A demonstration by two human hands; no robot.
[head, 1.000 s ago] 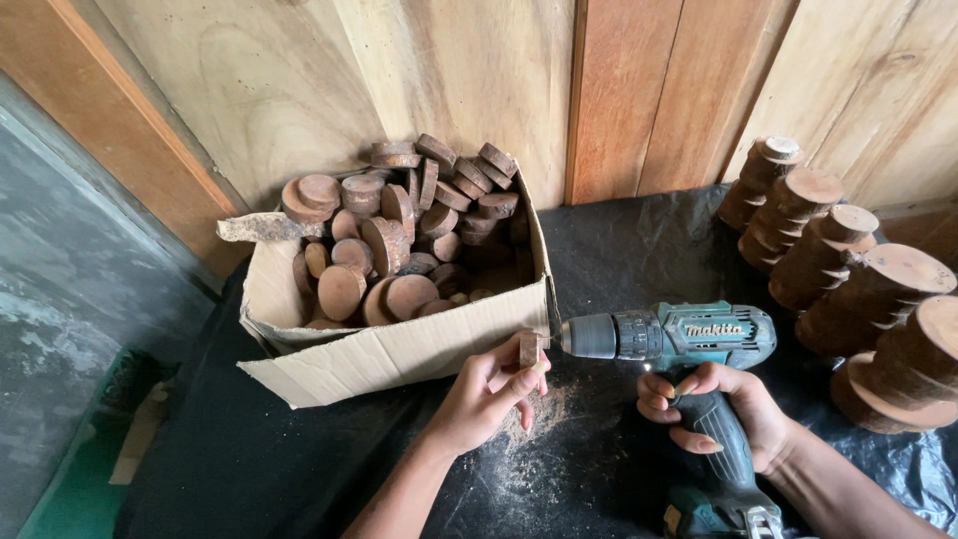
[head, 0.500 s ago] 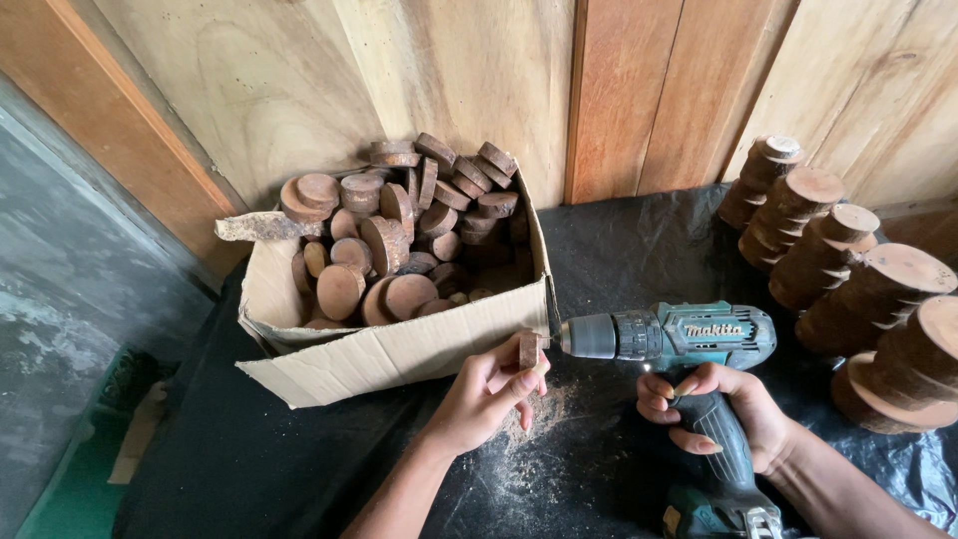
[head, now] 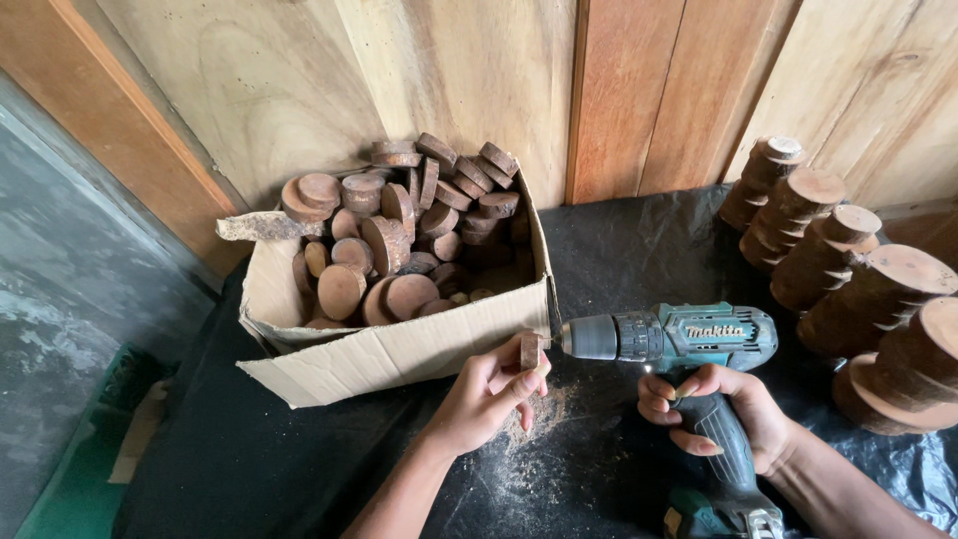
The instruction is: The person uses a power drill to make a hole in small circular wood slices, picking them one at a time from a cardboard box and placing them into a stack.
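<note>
Head view, looking down. Nearest the viewer, the right hand (head: 720, 419) is wrapped shut around the dark grip of a teal cordless drill (head: 679, 344), whose body lies level with the chuck pointing left. The left hand (head: 489, 394) has its fingers pinched closed on a small wooden disc (head: 530, 350), held on edge just in front of the chuck; the bit between the chuck and the disc is too small to make out clearly. Both hands work above a desk (head: 249, 469) covered in black sheeting, where a patch of pale sawdust (head: 544, 419) lies directly under the disc.

Just beyond the left hand stands an open cardboard box (head: 399, 349), its front flap folded outward toward the viewer. It is filled with a loose heap of round wooden discs (head: 399, 240), brown and of varied width, some flat and some on edge.

To the right, well apart from the box, stacks of larger wooden rounds (head: 848, 269) lie tilted in a row on the sheeting, running from beside the right hand toward the back.

Farthest, a wall of upright wooden boards (head: 479, 80) closes the scene.
</note>
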